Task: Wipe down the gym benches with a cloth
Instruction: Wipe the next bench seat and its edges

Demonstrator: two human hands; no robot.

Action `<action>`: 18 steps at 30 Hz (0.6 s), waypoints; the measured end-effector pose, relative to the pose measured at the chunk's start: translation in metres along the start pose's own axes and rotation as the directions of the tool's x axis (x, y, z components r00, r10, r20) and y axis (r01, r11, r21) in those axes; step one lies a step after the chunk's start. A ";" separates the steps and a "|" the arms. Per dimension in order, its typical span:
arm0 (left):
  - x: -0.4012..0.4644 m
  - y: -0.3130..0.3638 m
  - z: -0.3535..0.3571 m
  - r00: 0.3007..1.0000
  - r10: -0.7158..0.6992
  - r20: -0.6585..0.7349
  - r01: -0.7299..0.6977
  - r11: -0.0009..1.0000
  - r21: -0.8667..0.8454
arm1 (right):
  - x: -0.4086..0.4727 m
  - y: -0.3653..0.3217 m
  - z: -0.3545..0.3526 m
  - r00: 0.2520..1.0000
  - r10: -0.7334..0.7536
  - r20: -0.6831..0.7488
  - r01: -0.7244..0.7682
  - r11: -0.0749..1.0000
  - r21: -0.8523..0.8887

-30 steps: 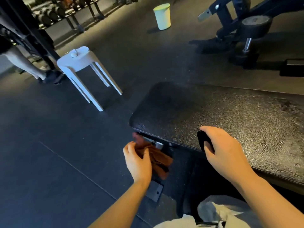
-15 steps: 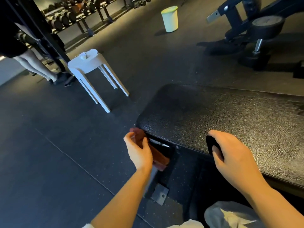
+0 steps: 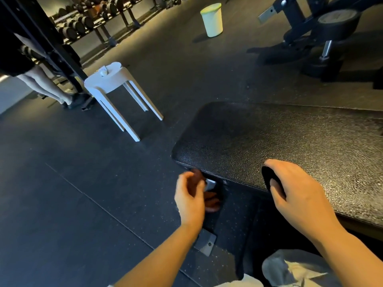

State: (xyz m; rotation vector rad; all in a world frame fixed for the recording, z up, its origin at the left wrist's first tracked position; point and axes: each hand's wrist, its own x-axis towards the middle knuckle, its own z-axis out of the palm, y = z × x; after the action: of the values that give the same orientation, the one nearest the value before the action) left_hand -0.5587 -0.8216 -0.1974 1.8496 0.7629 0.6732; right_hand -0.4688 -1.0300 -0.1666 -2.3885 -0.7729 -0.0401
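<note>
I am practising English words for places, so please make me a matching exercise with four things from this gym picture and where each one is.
Things:
1. cloth
2. right hand
3. white stool
4. pale bin

Places:
A. on the floor far behind the bench
B. under the bench's near edge, in the left hand
C. on the floor left of the bench
D. on the bench pad edge

Pairs: 1-B, 2-D, 3-C, 4-A

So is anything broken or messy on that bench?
Nothing stands out. The bench pad looks whole, with no rips or spills showing. The left hand holds a brown cloth under the pad's edge, and the right hand grips something dark on the near edge.
</note>
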 end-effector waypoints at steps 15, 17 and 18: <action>-0.014 -0.016 -0.004 0.998 0.045 0.041 -0.050 0.990 0.129 | -0.002 0.003 0.000 0.999 -0.032 0.000 0.032 0.999 -0.005; 0.000 -0.014 -0.006 0.989 -0.004 -0.150 0.023 0.992 0.126 | -0.002 0.002 -0.001 0.999 -0.037 0.008 0.037 0.999 -0.005; 0.007 -0.012 -0.005 0.982 0.003 -0.186 0.021 0.991 0.129 | -0.002 0.002 -0.001 0.999 -0.035 0.011 0.035 0.999 -0.008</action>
State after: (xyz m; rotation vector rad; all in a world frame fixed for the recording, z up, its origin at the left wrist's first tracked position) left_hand -0.5602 -0.8093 -0.2055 1.9174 0.9563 0.8155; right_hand -0.4694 -1.0330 -0.1673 -2.3850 -0.8209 -0.0442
